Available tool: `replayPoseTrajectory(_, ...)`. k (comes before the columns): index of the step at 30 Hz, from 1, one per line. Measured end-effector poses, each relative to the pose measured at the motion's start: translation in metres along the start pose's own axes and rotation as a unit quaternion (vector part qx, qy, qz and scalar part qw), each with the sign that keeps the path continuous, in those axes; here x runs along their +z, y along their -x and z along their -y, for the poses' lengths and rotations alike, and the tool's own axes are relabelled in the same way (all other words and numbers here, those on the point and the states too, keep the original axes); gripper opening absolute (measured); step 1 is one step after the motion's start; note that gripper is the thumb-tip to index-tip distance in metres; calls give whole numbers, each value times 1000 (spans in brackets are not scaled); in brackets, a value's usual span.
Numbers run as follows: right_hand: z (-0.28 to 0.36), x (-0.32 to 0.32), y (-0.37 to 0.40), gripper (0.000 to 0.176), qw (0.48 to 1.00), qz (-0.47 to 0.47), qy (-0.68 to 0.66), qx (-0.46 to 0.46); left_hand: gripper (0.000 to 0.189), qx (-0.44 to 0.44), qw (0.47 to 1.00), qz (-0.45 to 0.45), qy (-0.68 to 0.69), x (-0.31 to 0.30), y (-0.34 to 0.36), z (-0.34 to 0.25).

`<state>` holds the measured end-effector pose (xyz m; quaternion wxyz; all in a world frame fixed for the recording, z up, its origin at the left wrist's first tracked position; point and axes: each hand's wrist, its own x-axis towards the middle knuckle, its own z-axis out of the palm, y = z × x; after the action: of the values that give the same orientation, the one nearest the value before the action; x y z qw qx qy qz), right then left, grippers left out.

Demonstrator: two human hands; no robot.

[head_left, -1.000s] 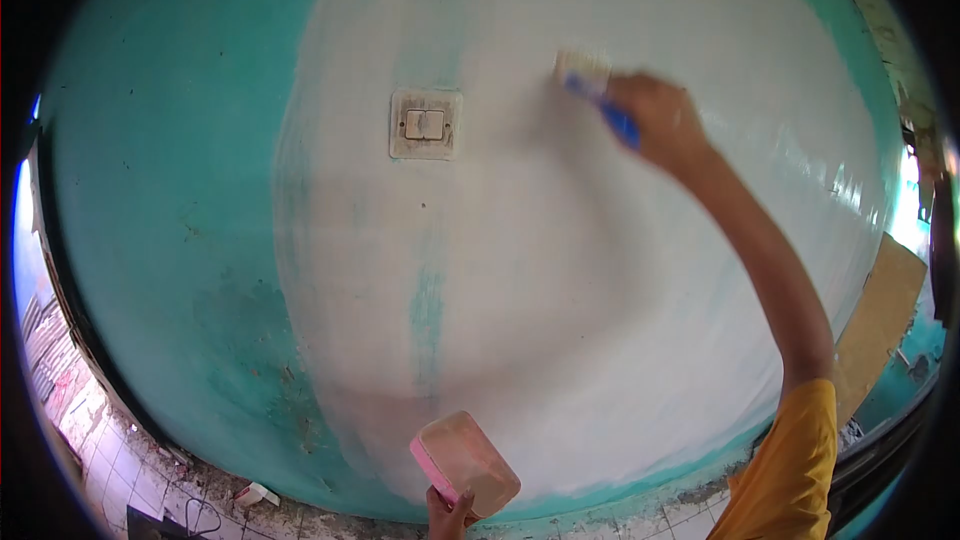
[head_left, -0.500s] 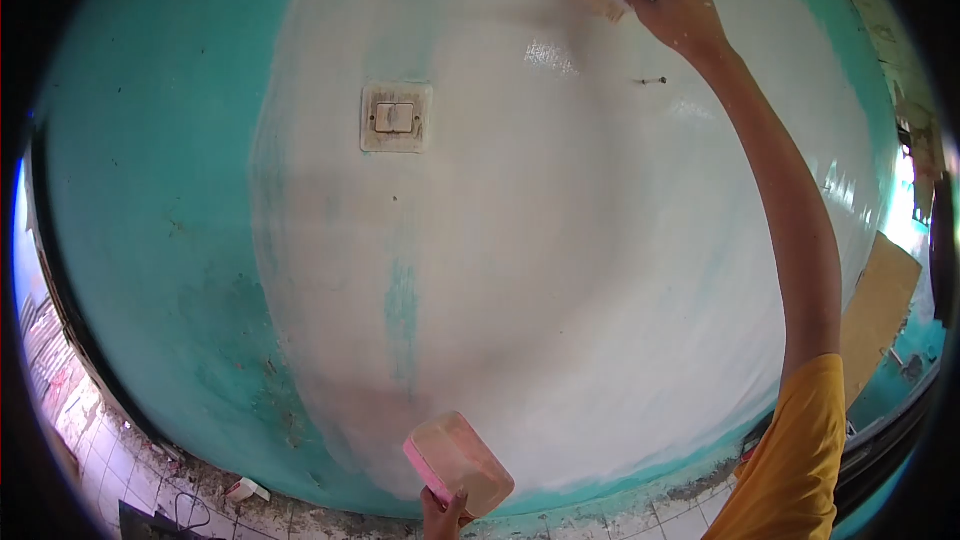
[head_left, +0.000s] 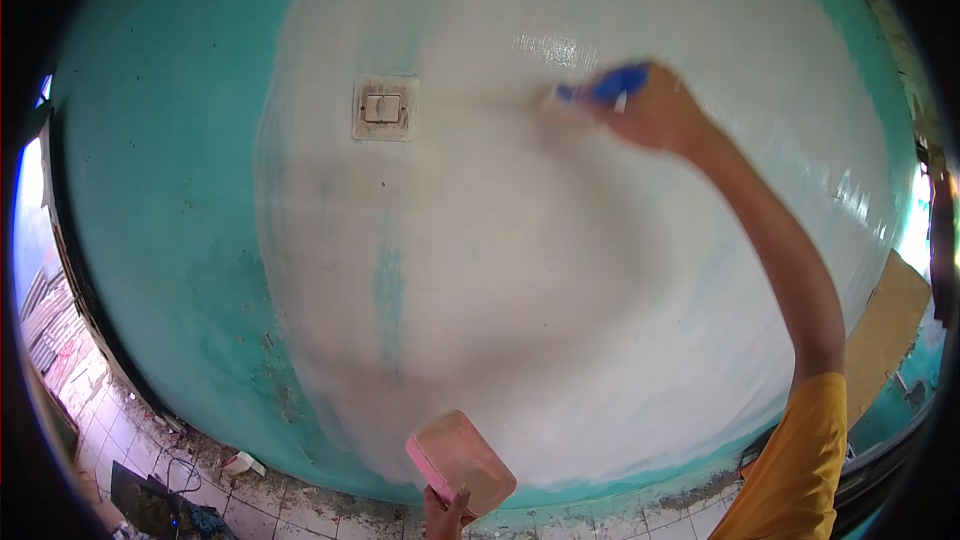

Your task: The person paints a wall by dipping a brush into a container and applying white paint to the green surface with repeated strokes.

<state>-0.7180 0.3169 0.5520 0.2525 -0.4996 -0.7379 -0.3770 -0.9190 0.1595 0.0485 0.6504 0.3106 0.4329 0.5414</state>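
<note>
Right hand (head_left: 655, 108) gripped the brush (head_left: 622, 85), a stretch of wall (head_left: 475, 170) between it and the switch (head_left: 383, 108); left hand (head_left: 444, 515), well below, pinched the tub (head_left: 424, 463) by its lower edge

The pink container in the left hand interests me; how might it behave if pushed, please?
The pink container is probably stiff, as its boxy shape shows no sag. It seems fairly light, since the left hand alone supports it. A push at its upper end might tip it, because the hand holds it near the lower end.
</note>
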Motion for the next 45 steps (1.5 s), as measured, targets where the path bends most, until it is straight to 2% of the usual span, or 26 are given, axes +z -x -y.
replayPoseTrajectory(2,-43,-16,-56,58,996,-64,55,-19,70,27,999,3,24,-6,-8,31)
replayPoseTrajectory(3,-58,-23,-74,57,982,-161,95,-38,72,54,997,8,48,-8,-12,42)
replayPoseTrajectory(4,-59,-38,-87,34,963,-171,202,-40,72,56,997,7,49,-4,-8,37)
replayPoseTrajectory(5,-61,-43,-88,34,964,-171,201,-41,74,50,997,8,50,-1,-1,31)
replayPoseTrajectory(7,-52,-47,-79,32,953,-270,131,-41,76,41,998,7,52,5,13,21)
replayPoseTrajectory(9,-32,-26,-52,25,978,-189,89,-24,76,46,997,8,69,8,23,17)
replayPoseTrajectory(11,-27,22,-13,18,961,-105,195,-162,76,42,998,-3,57,2,19,33)
replayPoseTrajectory(13,0,47,42,24,964,-29,114,-237,75,35,998,-15,44,1,18,42)
replayPoseTrajectory(14,14,46,60,19,971,56,82,-216,75,37,998,-10,57,1,19,44)
replayPoseTrajectory(17,8,36,55,18,983,82,-6,-167,74,30,998,-6,55,5,23,41)
replayPoseTrajectory(19,-7,10,18,53,996,26,5,-80,73,17,999,-9,39,6,23,42)
replayPoseTrajectory(20,-17,-6,-5,56,1000,3,23,-19,73,25,999,-11,33,6,22,46)
replayPoseTrajectory(23,-71,-29,-76,54,975,-185,122,-34,73,33,999,-15,41,17,32,33)
replayPoseTrajectory(24,-71,-45,-80,42,956,-220,171,-93,74,28,998,-18,53,20,37,27)
replayPoseTrajectory(27,-54,-32,-65,39,960,-257,96,-52,76,9,998,-12,61,18,42,25)
replayPoseTrajectory(28,-36,-21,-43,30,979,-175,102,-33,76,9,998,-12,59,17,42,25)
replayPoseTrajectory(30,-18,24,10,18,972,-65,191,-122,78,-8,999,-22,46,14,42,27)
replayPoseTrajectory(31,-19,50,35,20,967,-46,146,-206,78,-10,999,-21,45,12,43,28)
replayPoseTrajectory(33,5,51,75,21,977,52,70,-196,78,-14,999,-24,40,9,43,29)
replayPoseTrajectory(35,7,39,72,23,987,56,-9,-151,78,-8,999,-18,40,7,41,24)
replayPoseTrajectory(37,-6,21,37,49,995,4,10,-97,77,-5,999,-13,40,5,41,19)
replayPoseTrajectory(39,-31,-2,-22,64,996,-26,85,-7,75,-18,999,-6,34,0,38,13)
replayPoseTrajectory(41,-59,-20,-67,55,977,-192,74,-63,74,-9,999,0,40,-11,27,24)
replayPoseTrajectory(43,-62,-43,-90,43,948,-243,180,-99,73,-4,999,2,47,-19,28,23)
replayPoseTrajectory(44,-58,-42,-89,38,964,-241,107,1,72,-10,999,-5,44,-20,29,15)
replayPoseTrajectory(45,-45,-36,-82,38,964,-242,106,2,72,-17,999,-13,39,-24,30,8)
